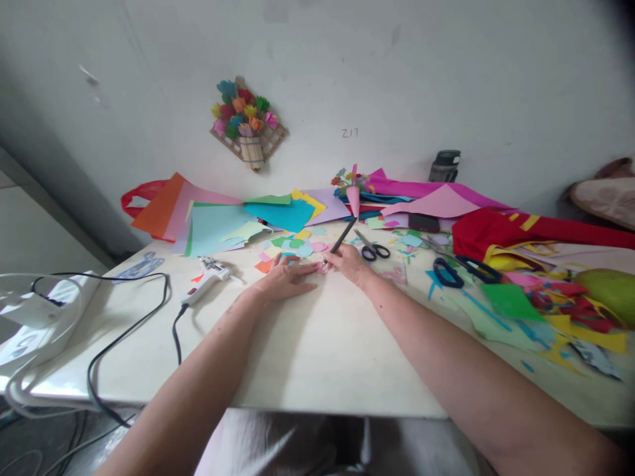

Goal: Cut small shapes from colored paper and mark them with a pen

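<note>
My right hand (348, 262) is closed around a black pen (343, 236), which slants up and away with its lower end at a small pink paper piece (323, 266). My left hand (288, 279) lies flat on the table with its fingers apart, the fingertips at the edge of that pink piece. Just beyond both hands is a spread of small cut paper shapes (296, 244) in green, yellow, pink and blue. A small pair of black-handled scissors (376, 252) lies to the right of my right hand.
On the left are a glue gun (204, 284) with a black cord and a white power strip (49, 330). Coloured sheets (215, 228) lie along the wall, near a pink paper cone with flowers (352, 198). Larger scissors (449, 272) and paper scraps (513, 301) cover the right side.
</note>
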{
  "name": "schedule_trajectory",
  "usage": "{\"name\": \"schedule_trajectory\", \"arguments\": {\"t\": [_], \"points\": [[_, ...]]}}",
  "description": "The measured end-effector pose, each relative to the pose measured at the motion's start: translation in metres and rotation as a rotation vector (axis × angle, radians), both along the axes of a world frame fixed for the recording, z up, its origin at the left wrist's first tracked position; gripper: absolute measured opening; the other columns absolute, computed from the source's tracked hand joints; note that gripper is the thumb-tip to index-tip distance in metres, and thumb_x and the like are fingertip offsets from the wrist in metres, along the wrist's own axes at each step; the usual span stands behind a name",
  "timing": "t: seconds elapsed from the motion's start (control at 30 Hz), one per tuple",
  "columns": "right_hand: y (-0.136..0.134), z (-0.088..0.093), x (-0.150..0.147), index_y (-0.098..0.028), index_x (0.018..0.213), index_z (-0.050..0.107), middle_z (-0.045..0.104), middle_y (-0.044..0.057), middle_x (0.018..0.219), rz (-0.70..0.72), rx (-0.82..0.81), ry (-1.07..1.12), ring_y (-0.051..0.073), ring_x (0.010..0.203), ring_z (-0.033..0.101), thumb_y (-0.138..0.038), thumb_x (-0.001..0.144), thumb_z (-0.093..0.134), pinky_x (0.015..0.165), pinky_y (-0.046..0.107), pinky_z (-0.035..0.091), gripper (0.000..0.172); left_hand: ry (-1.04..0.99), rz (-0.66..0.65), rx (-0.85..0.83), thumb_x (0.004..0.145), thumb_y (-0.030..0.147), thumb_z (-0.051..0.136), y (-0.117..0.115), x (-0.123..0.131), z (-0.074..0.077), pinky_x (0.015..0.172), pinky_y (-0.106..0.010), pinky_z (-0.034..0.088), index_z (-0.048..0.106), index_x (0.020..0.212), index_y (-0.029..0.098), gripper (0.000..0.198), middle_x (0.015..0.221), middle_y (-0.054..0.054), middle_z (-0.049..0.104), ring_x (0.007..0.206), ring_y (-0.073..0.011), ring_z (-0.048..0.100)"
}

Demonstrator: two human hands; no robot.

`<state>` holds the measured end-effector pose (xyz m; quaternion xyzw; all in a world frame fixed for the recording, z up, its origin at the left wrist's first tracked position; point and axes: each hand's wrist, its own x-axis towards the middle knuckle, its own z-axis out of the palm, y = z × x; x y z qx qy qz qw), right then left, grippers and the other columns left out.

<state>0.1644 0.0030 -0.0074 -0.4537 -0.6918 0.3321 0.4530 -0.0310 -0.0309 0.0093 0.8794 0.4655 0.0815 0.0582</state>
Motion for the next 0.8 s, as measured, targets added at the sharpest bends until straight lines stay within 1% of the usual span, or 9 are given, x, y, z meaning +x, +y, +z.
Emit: {"name": "schedule_trajectory", "arguments": {"t": [0.07, 0.13, 0.23, 0.3, 0.4, 0.57, 0.67, 0.8], "points": [[0.0, 0.0, -0.001, -0.013, 0.067, 0.062, 0.062, 0.001, 0.061, 0.017, 0.037, 0.058, 0.013, 0.059, 0.057, -0.031, 0.072, 0.059, 0.057, 0.023, 0.044, 0.019, -0.011, 0.012, 0.004, 0.077, 0.053, 0.051, 0.002, -0.001, -0.002, 0.106, -0.044, 0.016, 0.045, 0.13, 0.037, 0.055, 0.127, 0.003, 0.054, 0.125, -0.0273, 0.033], [0.0, -0.002, -0.003, -0.013, 0.068, 0.063, 0.064, 0.002, 0.064, 0.052, 0.05, 0.091, 0.014, 0.062, 0.059, -0.034, 0.071, 0.062, 0.06, 0.024, 0.046, 0.021, -0.033, 0.027, 0.007, 0.075, 0.052, 0.054, 0.004, -0.001, -0.005, 0.107, -0.045, 0.013, 0.036, 0.136, 0.035, 0.066, 0.127, 0.003, 0.055, 0.125, -0.0265, 0.033], [0.003, -0.008, -0.007, -0.013, 0.072, 0.066, 0.066, 0.003, 0.065, 0.121, -0.015, 0.11, 0.015, 0.063, 0.062, -0.034, 0.071, 0.063, 0.061, 0.025, 0.049, 0.021, -0.065, 0.041, -0.016, 0.073, 0.051, 0.056, 0.006, 0.0, -0.008, 0.108, -0.046, 0.008, 0.019, 0.142, 0.031, 0.081, 0.127, 0.004, 0.056, 0.125, -0.0254, 0.031], [0.005, -0.012, -0.009, -0.013, 0.075, 0.067, 0.066, 0.003, 0.066, 0.157, -0.067, 0.111, 0.015, 0.064, 0.064, -0.034, 0.073, 0.063, 0.061, 0.025, 0.051, 0.022, -0.082, 0.047, -0.043, 0.073, 0.052, 0.056, 0.006, 0.0, -0.008, 0.108, -0.046, 0.007, 0.013, 0.143, 0.03, 0.085, 0.129, 0.004, 0.055, 0.127, -0.0249, 0.03], [0.007, -0.015, -0.01, -0.013, 0.077, 0.068, 0.068, 0.003, 0.067, 0.138, -0.067, 0.039, 0.015, 0.066, 0.065, -0.035, 0.075, 0.062, 0.063, 0.025, 0.052, 0.023, -0.101, 0.061, -0.077, 0.072, 0.053, 0.056, 0.005, 0.001, -0.006, 0.108, -0.046, 0.005, 0.011, 0.143, 0.03, 0.088, 0.13, 0.005, 0.053, 0.129, -0.0247, 0.027], [0.007, -0.014, -0.01, -0.016, 0.078, 0.071, 0.069, 0.004, 0.069, 0.043, 0.016, -0.115, 0.017, 0.071, 0.066, -0.034, 0.075, 0.063, 0.067, 0.026, 0.052, 0.02, -0.103, 0.098, -0.126, 0.069, 0.054, 0.057, 0.005, 0.002, -0.003, 0.107, -0.047, 0.006, 0.012, 0.144, 0.03, 0.09, 0.132, 0.006, 0.051, 0.13, -0.0277, 0.025], [0.007, -0.012, -0.01, -0.017, 0.079, 0.071, 0.07, 0.003, 0.07, 0.015, 0.044, -0.166, 0.018, 0.073, 0.066, -0.035, 0.075, 0.063, 0.068, 0.027, 0.052, 0.02, -0.124, 0.099, -0.134, 0.069, 0.053, 0.058, 0.004, 0.002, -0.002, 0.107, -0.047, 0.007, 0.013, 0.144, 0.028, 0.091, 0.132, 0.006, 0.051, 0.129, -0.0282, 0.025], [0.005, -0.01, -0.011, -0.018, 0.08, 0.071, 0.07, 0.004, 0.072, -0.006, 0.048, -0.209, 0.018, 0.074, 0.066, -0.036, 0.075, 0.063, 0.069, 0.026, 0.052, 0.021, -0.139, 0.099, -0.138, 0.069, 0.052, 0.058, 0.004, 0.002, -0.003, 0.107, -0.047, 0.006, 0.013, 0.144, 0.031, 0.09, 0.131, 0.007, 0.052, 0.13, -0.0279, 0.025]]}}
